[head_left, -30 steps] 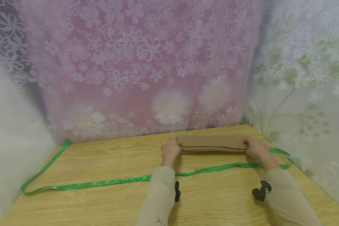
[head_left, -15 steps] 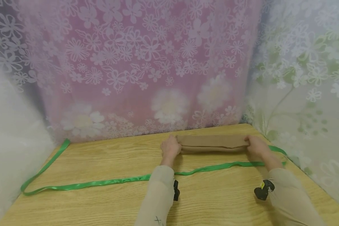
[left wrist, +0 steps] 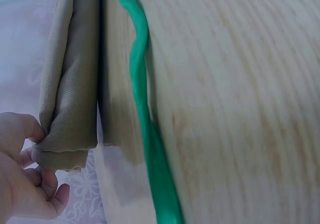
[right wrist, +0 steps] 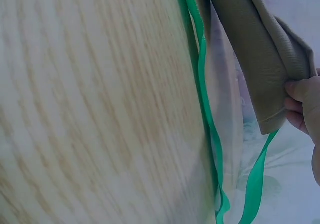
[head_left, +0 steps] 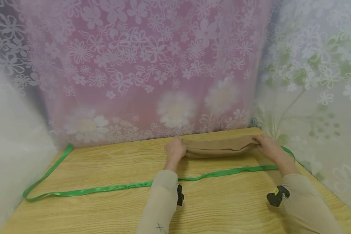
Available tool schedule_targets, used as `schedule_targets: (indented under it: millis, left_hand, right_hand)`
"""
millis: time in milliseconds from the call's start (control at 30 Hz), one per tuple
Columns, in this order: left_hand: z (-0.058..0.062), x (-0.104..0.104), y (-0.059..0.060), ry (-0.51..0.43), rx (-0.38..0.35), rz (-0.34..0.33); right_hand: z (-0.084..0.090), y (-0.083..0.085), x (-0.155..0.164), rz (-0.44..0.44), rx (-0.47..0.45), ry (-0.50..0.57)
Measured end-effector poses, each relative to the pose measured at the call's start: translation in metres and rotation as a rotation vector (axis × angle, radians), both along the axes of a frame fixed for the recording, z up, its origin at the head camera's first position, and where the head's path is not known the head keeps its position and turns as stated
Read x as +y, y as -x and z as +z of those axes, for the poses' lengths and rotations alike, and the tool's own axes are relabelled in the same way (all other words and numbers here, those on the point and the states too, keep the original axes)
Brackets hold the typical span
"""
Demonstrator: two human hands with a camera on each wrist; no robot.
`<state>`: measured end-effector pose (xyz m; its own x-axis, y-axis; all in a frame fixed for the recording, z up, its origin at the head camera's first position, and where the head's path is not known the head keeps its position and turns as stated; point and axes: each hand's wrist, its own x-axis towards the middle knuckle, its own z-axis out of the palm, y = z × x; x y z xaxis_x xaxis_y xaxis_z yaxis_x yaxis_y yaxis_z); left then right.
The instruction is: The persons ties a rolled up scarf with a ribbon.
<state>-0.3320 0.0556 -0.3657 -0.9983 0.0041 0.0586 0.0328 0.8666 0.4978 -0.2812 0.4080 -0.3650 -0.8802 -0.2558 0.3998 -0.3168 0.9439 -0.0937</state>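
Observation:
A folded tan cloth (head_left: 219,148) hangs just above the far right part of the wooden table (head_left: 105,211), sagging a little in the middle. My left hand (head_left: 175,150) pinches its left end, and my right hand (head_left: 267,146) grips its right end. In the left wrist view, the thumb and fingers of the left hand (left wrist: 35,151) close on the end of the cloth (left wrist: 70,84). Seen from the right wrist, the right hand (right wrist: 299,106) pinches the layers of the cloth (right wrist: 250,49). A green ribbon (head_left: 105,188) lies across the table under my forearms.
Floral curtains (head_left: 152,65) close off the table at the back and the right, with white fabric (head_left: 11,130) on the left. The ribbon (left wrist: 145,119) loops round the table's left side and passes behind the right hand near the right edge (right wrist: 205,99).
Both hands have risen slightly and moved a little away from me, and the cloth's ends have come up off the table. The ribbon has not moved.

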Motion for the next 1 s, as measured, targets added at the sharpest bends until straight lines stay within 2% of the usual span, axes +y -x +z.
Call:
schedule_targets:
  millis: [167,367,467,633,733,833,1000]
  left_hand:
    - [0.008,-0.007,-0.001,0.034,0.022,0.006]
    - [0.013,-0.012,0.0,0.024,0.017,-0.007]
    - [0.016,-0.013,0.001,0.037,0.043,-0.007]
    - [0.024,-0.014,0.002,0.01,0.098,-0.007]
    - [0.029,-0.016,0.002,-0.025,0.098,-0.01]
    - [0.034,-0.019,0.002,-0.032,0.098,0.006]
    - [0.04,-0.024,0.003,-0.002,0.125,0.015]
  right_hand:
    - [0.007,-0.004,-0.006,-0.017,0.01,-0.015]
    - [0.014,-0.004,-0.012,-0.024,0.061,-0.043]
    - [0.017,-0.003,-0.014,-0.039,0.154,-0.066]
    - [0.019,0.0,-0.014,-0.024,0.373,-0.097]
    - [0.021,0.0,-0.015,-0.029,0.43,-0.096]
    - [0.023,0.0,-0.017,-0.046,0.414,-0.079]
    - [0.028,0.0,-0.022,-0.087,0.334,-0.068]
